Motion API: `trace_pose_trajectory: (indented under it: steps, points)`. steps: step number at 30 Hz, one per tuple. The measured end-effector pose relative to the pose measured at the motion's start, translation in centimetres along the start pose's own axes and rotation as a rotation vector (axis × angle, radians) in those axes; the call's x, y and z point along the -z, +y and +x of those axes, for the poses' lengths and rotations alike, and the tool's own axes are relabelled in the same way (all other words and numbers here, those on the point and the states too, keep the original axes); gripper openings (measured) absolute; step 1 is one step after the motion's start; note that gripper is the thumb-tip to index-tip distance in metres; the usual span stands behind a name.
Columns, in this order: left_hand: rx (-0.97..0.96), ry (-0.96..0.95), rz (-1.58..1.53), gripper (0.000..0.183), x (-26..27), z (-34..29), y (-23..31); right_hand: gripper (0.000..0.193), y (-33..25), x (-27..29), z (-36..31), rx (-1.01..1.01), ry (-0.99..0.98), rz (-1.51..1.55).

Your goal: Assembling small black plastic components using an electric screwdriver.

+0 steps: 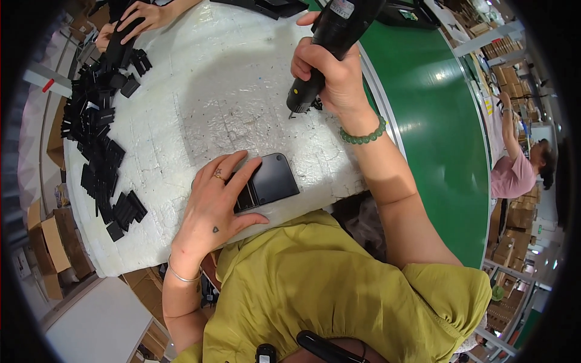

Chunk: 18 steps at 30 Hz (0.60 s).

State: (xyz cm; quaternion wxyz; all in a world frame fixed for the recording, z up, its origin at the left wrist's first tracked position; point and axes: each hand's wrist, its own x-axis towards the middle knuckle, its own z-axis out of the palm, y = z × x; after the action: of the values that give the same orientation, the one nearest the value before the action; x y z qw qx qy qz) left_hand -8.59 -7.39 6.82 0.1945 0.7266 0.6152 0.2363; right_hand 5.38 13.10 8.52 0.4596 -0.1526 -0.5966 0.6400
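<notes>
The white desk [154,145] leaves an open stretch between black plastic pieces [104,172] along its left edge and the electric screwdriver [334,33] the right hand [334,71] grasps, the left hand [212,206] spread, unclenched, over a black casing [275,179] by the near edge.

It is bright. The green strip [433,139] shines at upper right, a soft shadow darkens the white table [151,136], edges bend.

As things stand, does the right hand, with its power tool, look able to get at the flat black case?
Probably yes: the black power tool in the right hand faces the flat black case across open tabletop, though the left hand covers its left part.
</notes>
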Motion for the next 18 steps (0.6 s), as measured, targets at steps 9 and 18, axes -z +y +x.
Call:
trace_pose_trajectory:
  steps: [9,18]
  points:
    - [0.036,0.369,-0.237,0.031,-1.1,3.8,-1.5,0.037,-2.8,-1.6,-1.7,0.045,0.003,0.217]
    - [-0.014,0.452,-0.395,0.014,-1.6,5.0,-0.7,0.047,-5.6,-3.0,-3.1,0.203,-0.118,0.387]
